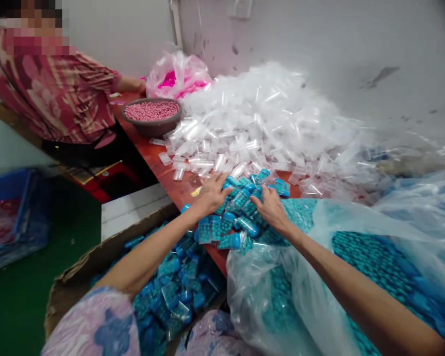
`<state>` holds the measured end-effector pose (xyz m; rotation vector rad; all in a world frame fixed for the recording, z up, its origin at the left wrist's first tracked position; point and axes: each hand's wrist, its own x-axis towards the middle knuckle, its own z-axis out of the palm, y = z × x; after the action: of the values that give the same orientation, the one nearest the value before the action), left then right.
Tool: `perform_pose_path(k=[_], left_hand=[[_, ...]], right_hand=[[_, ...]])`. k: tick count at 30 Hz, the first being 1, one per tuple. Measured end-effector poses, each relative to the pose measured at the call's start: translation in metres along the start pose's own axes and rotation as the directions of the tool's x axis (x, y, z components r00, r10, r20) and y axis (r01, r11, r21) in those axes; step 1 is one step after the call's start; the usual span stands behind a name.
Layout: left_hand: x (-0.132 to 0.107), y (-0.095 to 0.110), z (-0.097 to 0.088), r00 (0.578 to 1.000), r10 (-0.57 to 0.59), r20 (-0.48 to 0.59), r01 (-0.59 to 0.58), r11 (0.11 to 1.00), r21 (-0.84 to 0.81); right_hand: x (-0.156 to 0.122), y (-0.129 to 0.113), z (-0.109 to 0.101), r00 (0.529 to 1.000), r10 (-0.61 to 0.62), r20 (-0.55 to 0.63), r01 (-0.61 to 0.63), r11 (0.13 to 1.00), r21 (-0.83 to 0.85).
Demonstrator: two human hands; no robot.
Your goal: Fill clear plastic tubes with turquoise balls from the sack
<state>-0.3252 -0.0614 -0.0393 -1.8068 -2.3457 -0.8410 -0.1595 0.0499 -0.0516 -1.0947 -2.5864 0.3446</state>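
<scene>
Small transparent containers with blue caps, filled with teal beads, lie in a heap [241,205] on the red-brown table. My left hand [212,194] rests against the heap's left side with fingers stretched forward. At the right side, my right hand [271,206] touches the containers, its fingers apart. The heap lies between my two hands, and neither closes around a container. Below the table edge, a cardboard box [77,267] holds many more capped containers. To the right, a large plastic bag [300,287] holds loose teal beads.
Transparent uncapped containers form a tall pile [259,118] against the wall. A bowl [154,127] of pink beads and a bag [185,76] with bright pink pieces stand at the far left. Another person [55,94] sits there. A blue crate [29,217] is on the green floor.
</scene>
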Motion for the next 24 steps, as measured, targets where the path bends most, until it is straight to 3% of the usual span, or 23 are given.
perform_pose_path(k=[3, 7, 15, 20, 22, 24], left_hand=[[0.022, 0.0, 0.026, 0.982, -0.023, 0.186, 0.014, 0.999, 0.05], [0.0, -0.001, 0.038, 0.986, 0.008, 0.169, -0.021, 0.997, 0.076], [-0.069, 0.007, 0.021, 0.99, -0.06, 0.129, 0.057, 0.998, 0.021], [-0.115, 0.007, 0.003, 0.998, -0.055, 0.042, 0.057, 0.997, -0.053], [-0.136, 0.0, -0.005, 0.999, -0.038, -0.023, 0.036, 0.995, -0.089], [-0.155, -0.008, -0.012, 0.988, -0.091, -0.121, 0.076, 0.99, -0.122]], right_hand=[[-0.003, 0.009, 0.011, 0.999, 0.004, 0.046, 0.0, 0.997, -0.077], [-0.017, 0.001, 0.016, 0.999, -0.039, 0.028, 0.04, 0.998, -0.051], [-0.04, -0.011, 0.036, 0.983, -0.181, 0.033, 0.173, 0.971, 0.164], [-0.064, -0.046, 0.034, 0.961, -0.216, 0.171, 0.151, 0.932, 0.33], [-0.074, -0.063, 0.028, 0.93, -0.264, 0.256, 0.155, 0.912, 0.38], [-0.08, -0.077, 0.02, 0.899, -0.308, 0.311, 0.162, 0.894, 0.418]])
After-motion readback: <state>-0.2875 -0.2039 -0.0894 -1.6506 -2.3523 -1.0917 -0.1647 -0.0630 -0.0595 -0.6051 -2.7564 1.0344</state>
